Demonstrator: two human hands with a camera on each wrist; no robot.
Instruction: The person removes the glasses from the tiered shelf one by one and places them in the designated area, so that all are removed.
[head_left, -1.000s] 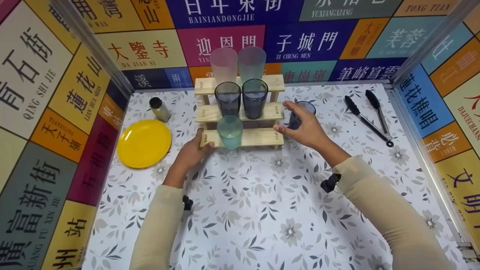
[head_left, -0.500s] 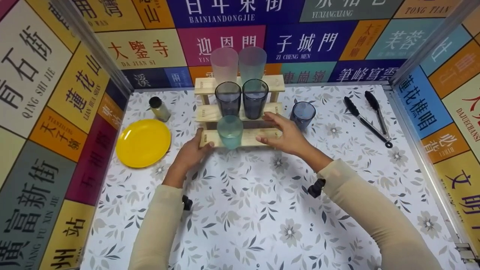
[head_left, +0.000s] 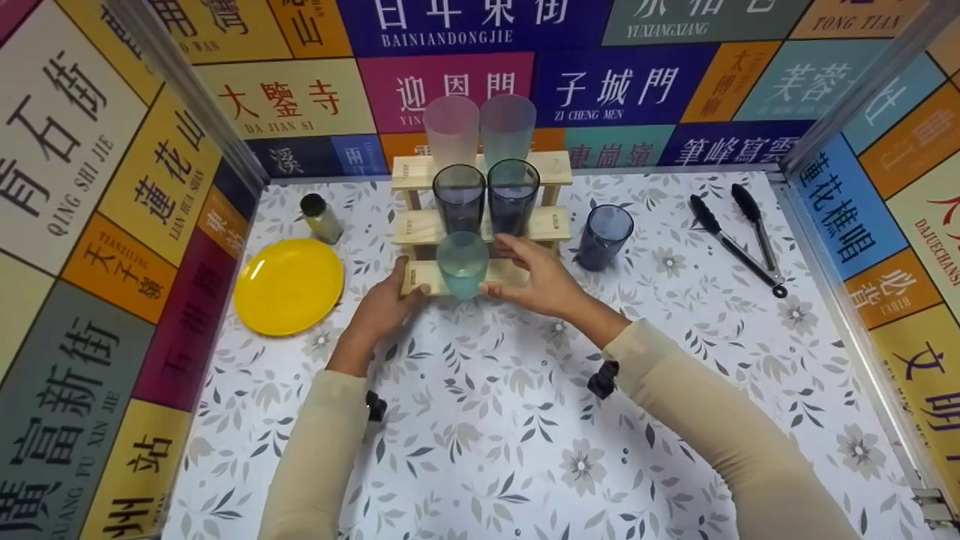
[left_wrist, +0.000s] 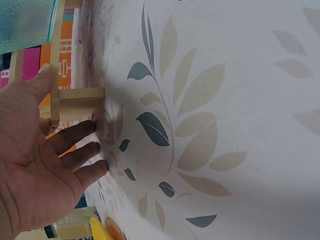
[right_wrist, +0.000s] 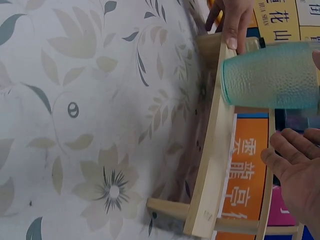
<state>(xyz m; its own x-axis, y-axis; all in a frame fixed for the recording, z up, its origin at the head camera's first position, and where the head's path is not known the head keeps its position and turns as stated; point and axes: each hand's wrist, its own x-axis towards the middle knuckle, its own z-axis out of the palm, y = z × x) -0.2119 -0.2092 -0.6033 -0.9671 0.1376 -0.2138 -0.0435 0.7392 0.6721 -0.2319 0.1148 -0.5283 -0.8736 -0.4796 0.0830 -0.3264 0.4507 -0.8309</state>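
Observation:
In the head view my left hand (head_left: 381,309) grips the left end of the lowest step of a three-step wooden rack (head_left: 418,228), thumb on top. The left wrist view shows its other fingers hanging loosely below. A teal textured cup (head_left: 462,264) stands on that lowest step. Just right of the cup is my right hand (head_left: 541,283), fingers spread and thumb close to the cup's side; contact cannot be told. Two dark glasses, a left one (head_left: 459,196) and a right one (head_left: 514,193), stand on the middle step. The top step bears a pinkish frosted cup (head_left: 451,127) and a greenish one (head_left: 508,129).
A blue glass (head_left: 604,234) stands on the table right of the rack. Farther right lie black-tipped tongs (head_left: 739,240). At left are a yellow plate (head_left: 289,287) and a small black-capped bottle (head_left: 322,219). Printed panels (head_left: 615,82) wall in the table on three sides.
My right hand has moved left from beside the blue glass, across the rack's right end, to the teal cup. My left hand keeps its grip on the rack.

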